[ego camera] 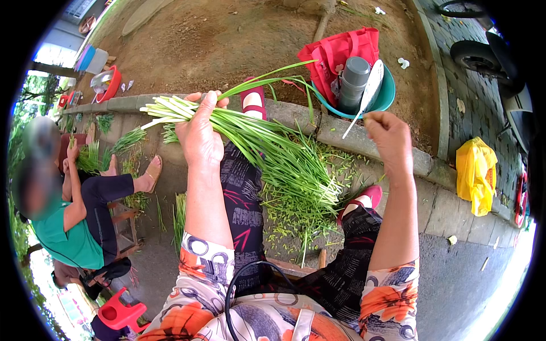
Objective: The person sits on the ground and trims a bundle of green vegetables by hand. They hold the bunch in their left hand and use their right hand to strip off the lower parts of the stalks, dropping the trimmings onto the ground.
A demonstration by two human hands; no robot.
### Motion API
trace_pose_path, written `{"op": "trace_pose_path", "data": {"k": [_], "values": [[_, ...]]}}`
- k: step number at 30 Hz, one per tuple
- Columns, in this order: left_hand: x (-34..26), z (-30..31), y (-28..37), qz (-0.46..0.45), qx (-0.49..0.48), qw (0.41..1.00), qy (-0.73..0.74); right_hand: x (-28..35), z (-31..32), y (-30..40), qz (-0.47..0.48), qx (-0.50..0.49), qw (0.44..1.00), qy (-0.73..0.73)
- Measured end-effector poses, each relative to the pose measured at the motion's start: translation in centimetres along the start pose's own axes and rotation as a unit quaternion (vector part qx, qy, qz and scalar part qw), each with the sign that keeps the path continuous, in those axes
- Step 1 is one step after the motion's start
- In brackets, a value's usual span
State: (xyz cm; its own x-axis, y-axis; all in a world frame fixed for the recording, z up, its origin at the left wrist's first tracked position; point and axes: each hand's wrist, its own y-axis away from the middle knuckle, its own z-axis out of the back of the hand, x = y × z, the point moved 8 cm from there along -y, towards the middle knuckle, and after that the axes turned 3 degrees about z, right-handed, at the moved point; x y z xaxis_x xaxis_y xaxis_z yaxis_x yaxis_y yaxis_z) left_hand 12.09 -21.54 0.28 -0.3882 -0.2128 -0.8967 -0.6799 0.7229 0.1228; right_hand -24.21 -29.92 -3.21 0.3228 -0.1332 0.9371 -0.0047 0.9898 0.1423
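My left hand [200, 136] grips a bundle of long green leafy stalks [260, 136], likely garlic chives, near their pale cut ends. One stalk rises apart from the bundle, between thumb and fingers, with its leaves trailing right. Held out to the right, my right hand [389, 134] has its fingers curled in against the thumb, and I see nothing in it. It is near the white handle of a hand fan [367, 93]. Below, between my feet, a heap of the same stalks [311, 174] lies on the pavement among scattered trimmings [294, 217].
Beyond the kerb [337, 132], a teal basin [390, 93] holds a red bag [328, 55] and a grey flask [355, 81]. A yellow plastic bag [476, 174] lies right, near a parked motorbike [482, 55]. At left, a seated person [72, 230] handles similar stalks near a red plastic stool [121, 313].
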Motion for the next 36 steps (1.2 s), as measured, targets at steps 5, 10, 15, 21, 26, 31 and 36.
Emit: {"op": "trace_pose_path", "data": {"k": [5, 10, 15, 21, 26, 31, 36], "values": [[0.0, -0.1, 0.1, 0.007, -0.001, 1.000, 0.012, 1.1, -2.5, 0.7, 0.066, 0.081, 0.977, 0.186], [0.3, -0.2, 0.2, 0.019, 0.004, 1.000, 0.004, 1.0, -3.0, 1.0, 0.004, 0.113, 0.975, 0.193], [0.6, -0.6, 0.3, 0.032, 0.019, 0.999, 0.012, 2.9, -3.3, 0.9, 0.089, 0.056, 0.991, 0.078], [1.1, -1.2, 0.7, 0.042, 0.029, 0.999, 0.010, 3.0, -6.3, 1.9, 0.036, 0.183, 0.974, -0.128], [1.1, -1.3, 0.7, 0.040, 0.030, 0.999, 0.008, 3.1, -6.3, 2.3, -0.005, 0.198, 0.970, -0.142], [1.0, -1.2, 0.7, 0.038, 0.026, 0.999, 0.016, 2.7, -6.3, 2.4, -0.012, 0.199, 0.977, -0.077], [1.2, -1.3, 0.8, 0.044, 0.033, 0.998, 0.013, 2.4, -6.7, 2.2, -0.008, 0.207, 0.977, -0.058]]}}
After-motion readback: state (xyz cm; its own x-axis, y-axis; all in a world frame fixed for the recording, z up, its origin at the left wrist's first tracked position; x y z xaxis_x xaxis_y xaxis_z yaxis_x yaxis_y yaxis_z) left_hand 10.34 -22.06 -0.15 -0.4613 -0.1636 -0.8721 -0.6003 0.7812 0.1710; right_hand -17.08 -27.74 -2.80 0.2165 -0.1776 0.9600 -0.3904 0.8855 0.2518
